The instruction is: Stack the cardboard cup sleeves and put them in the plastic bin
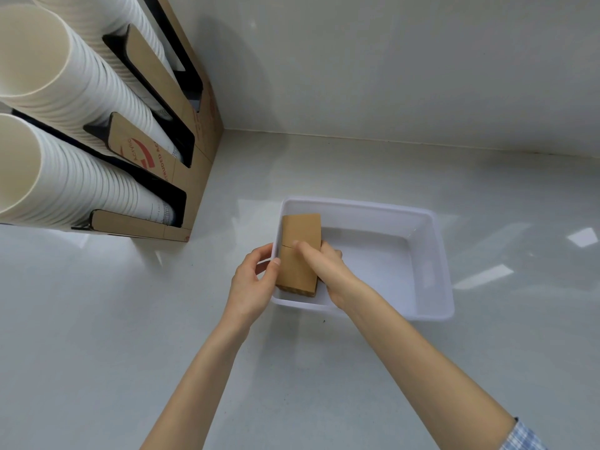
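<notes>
A stack of flattened brown cardboard cup sleeves sits inside the white plastic bin, against its left wall. My right hand grips the stack from the right side, thumb laid across its top. My left hand is outside the bin at its left wall, with thumb and fingertips pinching the rim beside the stack. The stack's lower layers show only at its near end.
A tall cardboard dispenser with several long rows of white paper cups stands at the left, on the pale countertop. A wall rises behind the bin.
</notes>
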{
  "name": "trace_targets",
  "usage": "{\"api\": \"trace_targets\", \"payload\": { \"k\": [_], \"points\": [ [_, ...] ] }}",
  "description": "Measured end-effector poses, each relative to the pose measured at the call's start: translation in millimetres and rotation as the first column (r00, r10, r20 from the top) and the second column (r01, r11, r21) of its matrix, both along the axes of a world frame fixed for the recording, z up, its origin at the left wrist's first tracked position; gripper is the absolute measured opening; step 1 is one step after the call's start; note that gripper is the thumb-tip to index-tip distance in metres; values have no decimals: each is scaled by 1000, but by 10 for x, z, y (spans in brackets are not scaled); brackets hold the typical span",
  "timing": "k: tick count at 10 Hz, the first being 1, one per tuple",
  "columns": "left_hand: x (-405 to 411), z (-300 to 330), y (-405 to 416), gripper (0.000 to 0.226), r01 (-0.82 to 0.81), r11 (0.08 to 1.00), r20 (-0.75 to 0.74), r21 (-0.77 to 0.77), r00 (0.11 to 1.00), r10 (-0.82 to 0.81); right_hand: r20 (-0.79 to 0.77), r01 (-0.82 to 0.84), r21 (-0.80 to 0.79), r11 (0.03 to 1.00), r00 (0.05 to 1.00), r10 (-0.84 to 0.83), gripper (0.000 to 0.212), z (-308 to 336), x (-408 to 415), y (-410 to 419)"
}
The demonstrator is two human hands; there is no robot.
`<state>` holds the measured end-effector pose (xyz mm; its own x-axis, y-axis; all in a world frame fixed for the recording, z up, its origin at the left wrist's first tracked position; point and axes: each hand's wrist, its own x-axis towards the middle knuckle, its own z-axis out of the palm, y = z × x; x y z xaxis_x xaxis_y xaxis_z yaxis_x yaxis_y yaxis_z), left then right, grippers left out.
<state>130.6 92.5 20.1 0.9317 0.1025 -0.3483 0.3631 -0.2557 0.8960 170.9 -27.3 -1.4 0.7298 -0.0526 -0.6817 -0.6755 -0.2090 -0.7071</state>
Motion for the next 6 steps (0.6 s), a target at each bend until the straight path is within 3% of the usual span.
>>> {"api": "trace_targets", "payload": {
  "k": [1,2,4,5,6],
  "points": [
    [10,-2,-1,34,-3,1000,5,5,1000,3,-15,-15,25,1000,1000,16,79,1,3,2],
    [9,1,-9,35,1,1000,12,17,1000,-1,-10,-36,10,999,999,36,81,5,2,-12],
    [50,21,-24,37,55,989,29,140,998,-60,-3,-45,92,995,999,45,73,58,0,-131],
    [50,46,-28,43,78,963,56,257,994,-96,33,-74,92,993,997,71,60,207,-55,-200],
    [45,66,-23,49,93,934,96,344,986,-134,26,-71,42,997,997,70,65,296,-109,-239]
  ]
}}
